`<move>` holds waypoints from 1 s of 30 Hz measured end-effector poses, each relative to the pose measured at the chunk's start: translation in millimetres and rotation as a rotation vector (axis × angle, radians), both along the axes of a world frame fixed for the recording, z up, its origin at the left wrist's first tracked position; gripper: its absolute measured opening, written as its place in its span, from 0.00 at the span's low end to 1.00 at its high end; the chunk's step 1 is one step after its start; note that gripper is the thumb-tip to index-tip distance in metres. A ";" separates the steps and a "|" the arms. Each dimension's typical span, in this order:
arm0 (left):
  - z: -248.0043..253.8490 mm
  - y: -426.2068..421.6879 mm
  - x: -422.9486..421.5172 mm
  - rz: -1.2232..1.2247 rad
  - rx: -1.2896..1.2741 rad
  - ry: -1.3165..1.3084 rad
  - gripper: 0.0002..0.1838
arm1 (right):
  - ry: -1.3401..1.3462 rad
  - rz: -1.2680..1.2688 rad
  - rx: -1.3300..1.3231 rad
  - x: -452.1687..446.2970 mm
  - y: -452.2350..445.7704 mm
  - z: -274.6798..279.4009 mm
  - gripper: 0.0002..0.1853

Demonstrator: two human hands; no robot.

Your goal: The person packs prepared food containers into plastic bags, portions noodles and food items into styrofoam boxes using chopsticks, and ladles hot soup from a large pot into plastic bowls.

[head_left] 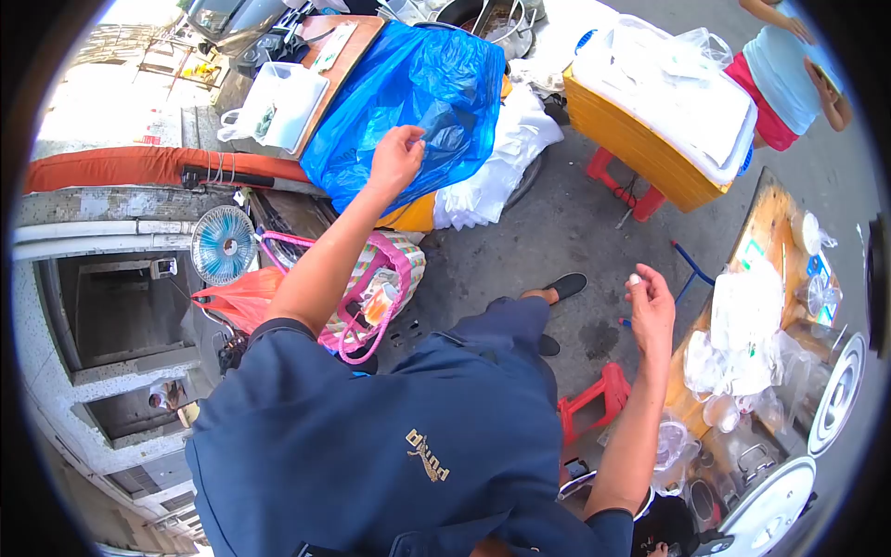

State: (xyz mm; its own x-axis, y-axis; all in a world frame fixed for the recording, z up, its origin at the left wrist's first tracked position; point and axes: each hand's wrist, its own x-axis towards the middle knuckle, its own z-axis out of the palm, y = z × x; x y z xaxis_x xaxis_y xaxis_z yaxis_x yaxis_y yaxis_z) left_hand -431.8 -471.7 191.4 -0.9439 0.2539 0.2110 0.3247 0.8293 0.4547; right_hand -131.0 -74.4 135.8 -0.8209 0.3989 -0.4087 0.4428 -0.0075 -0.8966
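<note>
My left hand [397, 160] is held out in front of a large blue plastic sheet or bag [422, 79]. Its fingers are loosely curled, with no object visible in them; whether it touches the plastic I cannot tell. My right hand [652, 302] hovers above the pavement, left of a wooden table [694, 376]. Thumb and fingers there are bent and apart, holding nothing. White plastic bags [745, 320] lie on that table. Under the blue plastic shows a bundle of white bags [506, 158]. Below my left forearm sits a pink-handled striped bag [408, 269].
A yellow box [640, 139] topped with white plastic stands on a red stool [650, 200]. Another red stool [599, 399] is near my legs. Metal lids [840, 395], cups and containers crowd the right. A fan [223, 244] stands left. Another person [784, 74] is at the upper right.
</note>
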 end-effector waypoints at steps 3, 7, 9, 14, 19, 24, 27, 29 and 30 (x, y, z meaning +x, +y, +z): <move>-18.5 -102.4 -66.9 0.202 -0.216 0.013 0.16 | -0.089 0.037 -0.301 0.7 -69.0 -32.8 0.17; -81.6 -136.0 -121.6 0.246 -0.464 -0.147 0.20 | -0.288 0.071 -0.449 11.1 -119.4 -53.4 0.14; -120.6 -144.4 -144.6 0.252 -0.578 -0.160 0.21 | -0.352 0.044 -0.476 8.0 -128.7 -64.4 0.13; -133.8 -164.7 -204.8 0.040 -0.435 -0.236 0.15 | -0.382 -0.046 -0.413 -36.3 -127.6 -67.6 0.10; 19.1 -73.7 -141.0 -0.097 0.878 -0.897 0.11 | -0.206 0.041 -0.650 -135.3 -134.9 -7.2 0.10; 40.8 30.8 -70.2 -0.228 1.296 -1.245 0.09 | 0.098 0.416 -0.943 -185.0 -194.5 27.0 0.54; 12.2 91.5 -42.2 -0.271 1.240 -1.404 0.06 | 0.302 0.030 -1.284 -192.6 -184.8 32.9 0.39; 10.4 131.8 -24.6 -0.286 1.225 -1.402 0.08 | 0.287 -0.223 -1.255 -179.5 -156.3 21.5 0.25; -8.6 146.1 -21.3 -0.338 1.225 -1.377 0.09 | 0.249 -0.304 -1.273 -167.7 -139.7 27.0 0.16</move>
